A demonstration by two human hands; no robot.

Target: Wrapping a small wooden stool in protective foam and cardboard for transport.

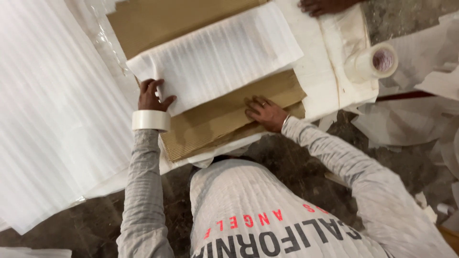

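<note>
Two hands press flat, grasping nothing: left hand (152, 97) on foam sheet (215, 57), right hand (266, 113) on cardboard (224, 119). Tape roll (372, 62) stands apart; another person's hand (321, 6) rests at far edge.

A grey stone floor (406, 157) spans the lower frame. White foam sheets (52, 119) lie on it at left, crumpled white wrapping (411, 119) at right.

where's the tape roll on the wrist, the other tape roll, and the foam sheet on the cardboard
tape roll on the wrist (151, 120), head view, on its outer band
second tape roll (373, 62), head view, on its side wall
white foam sheet (215, 59), head view, at its middle
</note>
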